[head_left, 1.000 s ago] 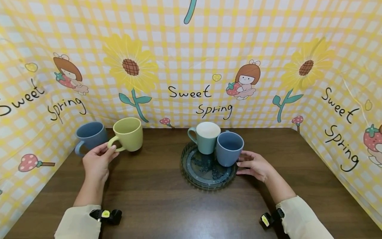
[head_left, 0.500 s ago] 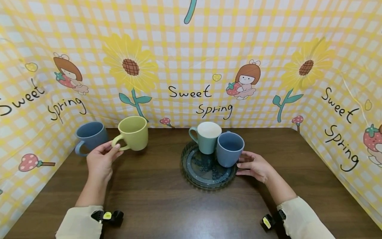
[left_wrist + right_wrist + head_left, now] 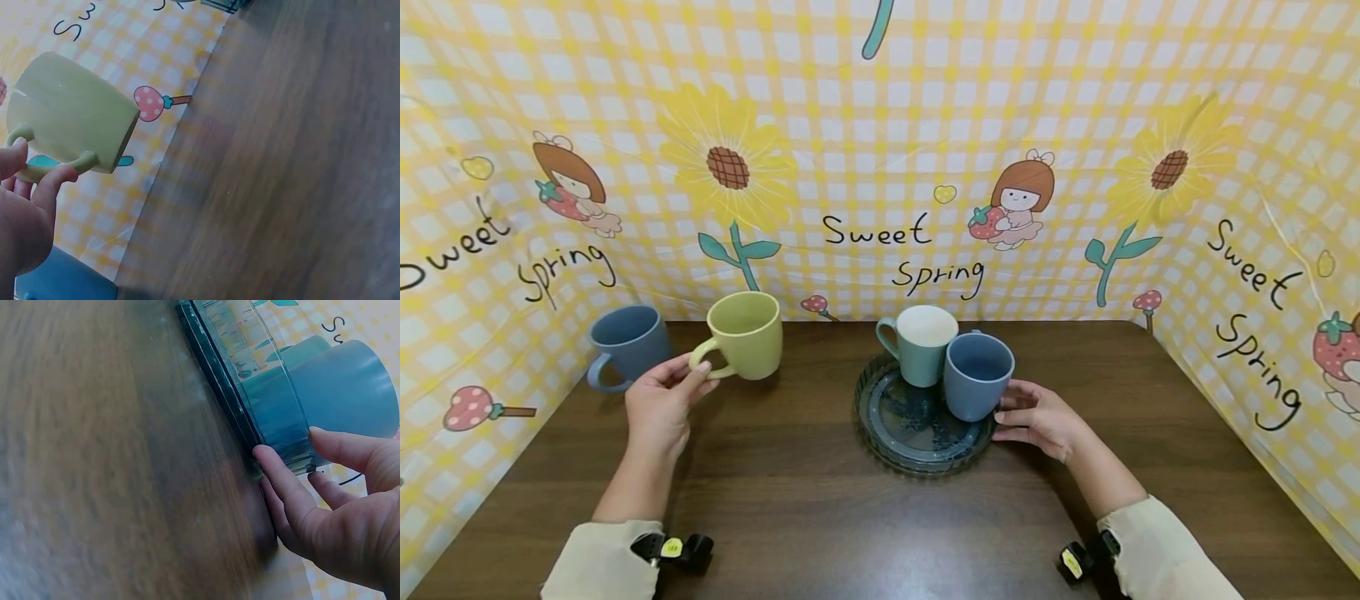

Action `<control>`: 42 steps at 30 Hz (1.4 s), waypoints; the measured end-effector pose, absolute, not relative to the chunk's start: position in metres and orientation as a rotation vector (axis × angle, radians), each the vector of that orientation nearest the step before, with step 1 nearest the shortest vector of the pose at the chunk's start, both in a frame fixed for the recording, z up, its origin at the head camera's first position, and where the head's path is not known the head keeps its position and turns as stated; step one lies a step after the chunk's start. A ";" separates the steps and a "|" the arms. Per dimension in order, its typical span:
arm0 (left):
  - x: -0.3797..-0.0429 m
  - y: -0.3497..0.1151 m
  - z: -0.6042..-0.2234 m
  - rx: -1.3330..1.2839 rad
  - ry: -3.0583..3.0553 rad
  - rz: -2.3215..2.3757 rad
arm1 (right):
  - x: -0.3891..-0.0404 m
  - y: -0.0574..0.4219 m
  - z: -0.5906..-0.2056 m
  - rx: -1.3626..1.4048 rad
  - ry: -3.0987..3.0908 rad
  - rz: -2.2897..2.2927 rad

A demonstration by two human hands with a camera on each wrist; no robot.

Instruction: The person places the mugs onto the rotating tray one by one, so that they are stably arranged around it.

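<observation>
My left hand (image 3: 658, 408) pinches the handle of a yellow-green mug (image 3: 747, 337), which is upright just over the table. In the left wrist view, cloth shows between the base of this mug (image 3: 75, 112) and the tabletop. Right of centre is a round, dark see-through tray (image 3: 898, 446) with a fluted rim. A teal mug (image 3: 917, 358) with a white inside and a blue mug (image 3: 976, 387) stand upright on it, side by side. My right hand (image 3: 1045, 417) holds the tray's right edge, with fingertips at its rim and base in the right wrist view.
Another blue mug (image 3: 632, 342) stands at the back left, behind my left hand, its handle towards the left front. The brown wooden table (image 3: 805, 517) ends at a yellow checked cloth (image 3: 820, 150) hung at the back and both sides.
My left hand has moved right with the yellow-green mug, away from the blue mug at the back left. My right hand, the tray and its two mugs have hardly moved.
</observation>
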State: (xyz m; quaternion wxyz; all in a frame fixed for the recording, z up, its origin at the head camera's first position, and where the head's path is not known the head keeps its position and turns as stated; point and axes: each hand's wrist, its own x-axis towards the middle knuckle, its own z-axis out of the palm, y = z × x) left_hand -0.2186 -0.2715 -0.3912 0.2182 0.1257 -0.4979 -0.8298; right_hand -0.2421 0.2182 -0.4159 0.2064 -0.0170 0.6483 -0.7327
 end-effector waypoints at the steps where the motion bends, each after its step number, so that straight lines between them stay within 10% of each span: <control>1: -0.218 -0.271 -0.391 0.346 -1.382 -2.297 | -0.242 0.218 -0.416 -0.048 1.806 -2.042; 42: -0.204 -0.222 -0.380 0.056 -1.434 -2.389 | -0.239 0.223 -0.412 -0.055 1.868 -1.994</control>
